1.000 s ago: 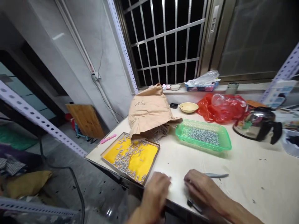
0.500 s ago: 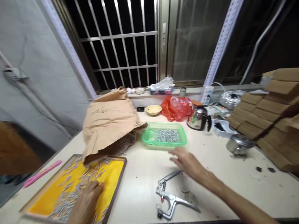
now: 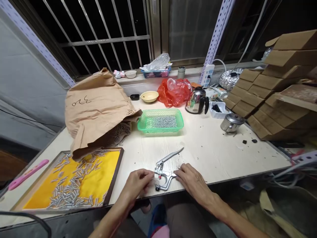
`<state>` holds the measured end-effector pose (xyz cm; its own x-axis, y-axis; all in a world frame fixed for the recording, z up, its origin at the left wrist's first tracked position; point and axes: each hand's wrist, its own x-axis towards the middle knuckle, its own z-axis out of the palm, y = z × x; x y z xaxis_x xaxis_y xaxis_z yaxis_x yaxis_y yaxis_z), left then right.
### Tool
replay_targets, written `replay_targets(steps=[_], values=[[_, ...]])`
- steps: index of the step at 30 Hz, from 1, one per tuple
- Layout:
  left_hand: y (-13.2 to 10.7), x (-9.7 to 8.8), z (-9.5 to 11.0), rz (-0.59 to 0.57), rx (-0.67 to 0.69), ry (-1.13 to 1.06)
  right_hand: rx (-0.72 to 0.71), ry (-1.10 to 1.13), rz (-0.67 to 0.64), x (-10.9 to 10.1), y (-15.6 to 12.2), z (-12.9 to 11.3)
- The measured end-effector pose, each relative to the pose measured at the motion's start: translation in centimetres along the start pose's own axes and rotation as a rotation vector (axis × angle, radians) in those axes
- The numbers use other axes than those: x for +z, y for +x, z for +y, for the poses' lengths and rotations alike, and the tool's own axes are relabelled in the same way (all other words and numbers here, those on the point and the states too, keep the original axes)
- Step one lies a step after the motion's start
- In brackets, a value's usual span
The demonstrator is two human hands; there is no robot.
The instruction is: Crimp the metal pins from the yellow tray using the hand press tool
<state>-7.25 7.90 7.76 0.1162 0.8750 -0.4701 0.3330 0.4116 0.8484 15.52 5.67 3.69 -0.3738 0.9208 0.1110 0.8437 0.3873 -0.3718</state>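
Silver snap-fastener pliers lie on the table near its front edge, their two handles spread apart and a spring between them. My right hand is closed round the end of the lower handle. Just left of the pliers' jaws is my left hand, its thumb and fingers pinched together; anything between them is too small to make out. Left of that hand lies a wooden-framed tray with a yellow bottom, strewn with many small metal pins. More such pieces fill part of a green plastic basket behind the pliers.
A brown paper sack leans over the tray's back edge. Left of the tray is a pink-handled tool. Behind stand a yellow bowl, a red plastic bag, a kettle and a lidded metal pot. Cardboard boxes are stacked right.
My left hand has left the pins in the tray and come right to the pliers. My right hand has come down onto the lower handle. The camera view has shifted.
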Motion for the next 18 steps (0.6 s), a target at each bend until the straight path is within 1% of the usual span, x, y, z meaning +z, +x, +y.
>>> replay_targets(steps=[2,4,6,8,12,18], values=[[1.1,1.5,-0.5,-0.028,-0.027,-0.008,-0.010,-0.022,0.025,0.3,-0.2,0.1],[1.8,2.1,-1.1,-0.030,-0.036,0.029,-0.014,-0.036,0.050,0.5,-0.4,0.2],[2.1,2.3,-1.4,-0.024,-0.046,0.092,-0.012,-0.043,0.074,0.7,-0.5,0.4],[2.2,2.3,-1.2,-0.013,-0.057,0.174,-0.008,-0.047,0.089,0.9,-0.6,0.4],[2.1,2.3,-0.2,0.023,-0.066,0.353,0.005,-0.049,0.088,1.0,-0.6,0.5],[1.9,2.5,0.8,0.011,-0.067,0.523,0.014,-0.045,0.096,1.2,-0.6,0.6]])
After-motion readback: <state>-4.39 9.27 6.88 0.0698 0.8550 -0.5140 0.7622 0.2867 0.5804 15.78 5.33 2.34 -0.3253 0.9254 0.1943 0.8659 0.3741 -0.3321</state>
